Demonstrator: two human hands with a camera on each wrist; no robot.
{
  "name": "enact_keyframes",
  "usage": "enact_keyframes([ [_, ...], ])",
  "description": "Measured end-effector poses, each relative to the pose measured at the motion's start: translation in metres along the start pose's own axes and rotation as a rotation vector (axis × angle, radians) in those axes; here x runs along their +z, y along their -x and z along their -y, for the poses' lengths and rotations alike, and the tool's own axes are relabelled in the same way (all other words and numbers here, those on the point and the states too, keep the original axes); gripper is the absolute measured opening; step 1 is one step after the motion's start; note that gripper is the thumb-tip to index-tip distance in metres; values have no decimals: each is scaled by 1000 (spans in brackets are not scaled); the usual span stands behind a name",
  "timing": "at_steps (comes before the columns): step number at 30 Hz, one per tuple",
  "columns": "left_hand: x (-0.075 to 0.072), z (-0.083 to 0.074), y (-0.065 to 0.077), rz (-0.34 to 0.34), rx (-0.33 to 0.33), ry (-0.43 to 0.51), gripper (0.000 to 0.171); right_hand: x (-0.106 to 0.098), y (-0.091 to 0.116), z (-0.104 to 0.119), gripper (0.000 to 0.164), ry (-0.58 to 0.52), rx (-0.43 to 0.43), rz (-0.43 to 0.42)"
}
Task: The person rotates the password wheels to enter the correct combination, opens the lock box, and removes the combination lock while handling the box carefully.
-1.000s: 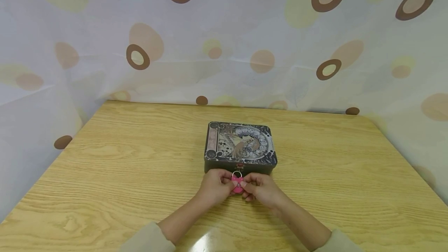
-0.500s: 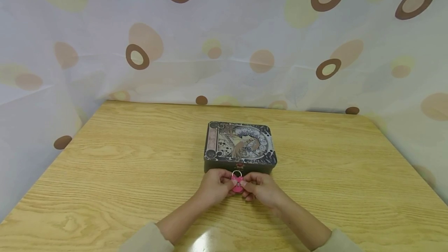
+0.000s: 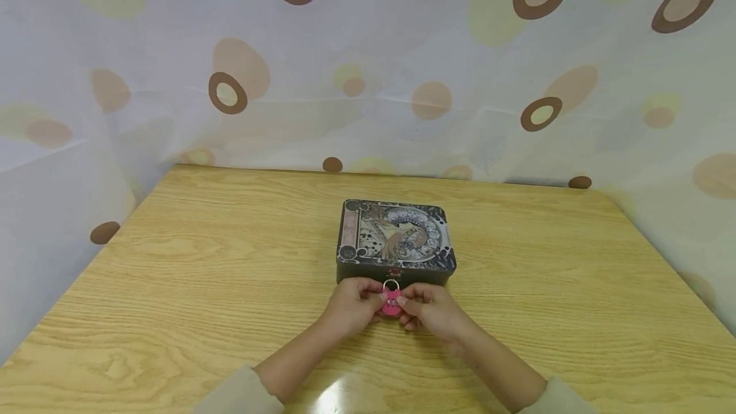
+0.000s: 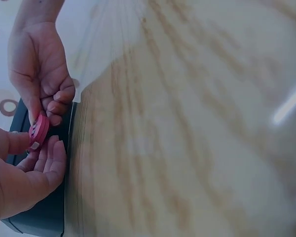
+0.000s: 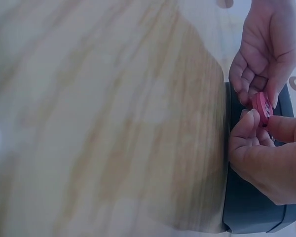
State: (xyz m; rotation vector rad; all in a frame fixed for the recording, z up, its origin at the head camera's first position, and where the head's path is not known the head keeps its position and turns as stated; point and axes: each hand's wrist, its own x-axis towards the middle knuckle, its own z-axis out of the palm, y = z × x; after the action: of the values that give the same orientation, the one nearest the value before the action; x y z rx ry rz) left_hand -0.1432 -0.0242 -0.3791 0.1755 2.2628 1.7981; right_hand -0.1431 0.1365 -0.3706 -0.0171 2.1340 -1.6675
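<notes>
Padlock [image 3: 391,312]: pink and rounded, held just in front of the box, near the middle of its front side; its metal shackle [image 3: 391,282] points away from the person.
Padlock's lie: between the two hands, neither nearer, since both touch it; the line from body to shackle runs toward the box, and any move of the dials or shackle seems to turn on this.
Dials [image 3: 392,303]: a small row on the padlock's face, visible between the thumbs.
Left hand [image 3: 352,306]: pinching the padlock's left edge, thumb on the face, other fingers curled in behind.
Right hand [image 3: 435,313]: pinching the opposite edge in much the same way, lower fingers curled loosely beneath.
Box [image 3: 397,235]: dark, rounded corners, lid down, lying flat beyond the hands.
Clasp [image 3: 394,272]: small and reddish, on the box's front, right by the shackle; whether the shackle passes through it cannot be told.
Tabletop [image 3: 230,254]: light wood grain, under the box and forearms.
Cloth [image 3: 368,30]: pale, with brown, peach and yellow ovals, hanging behind.
Sleeves [image 3: 244,393]: light-coloured, at the bottom edge.
Writing: none readable; the dial figures and the lid's fine marks are too small, and no brand can be made out.
</notes>
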Motion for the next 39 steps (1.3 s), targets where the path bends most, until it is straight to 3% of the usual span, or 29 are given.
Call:
enact_keyframes([
  [15,3,3,-2,-20,29,15,23,0,0,0,16,-32,-2,11],
  [34,3,0,0,-47,71,-78,19,2,0,-3,17,-23,-27,11],
  [39,3,0,0,-12,42,-21,20,0,0,-3,17,-29,-17,4],
])
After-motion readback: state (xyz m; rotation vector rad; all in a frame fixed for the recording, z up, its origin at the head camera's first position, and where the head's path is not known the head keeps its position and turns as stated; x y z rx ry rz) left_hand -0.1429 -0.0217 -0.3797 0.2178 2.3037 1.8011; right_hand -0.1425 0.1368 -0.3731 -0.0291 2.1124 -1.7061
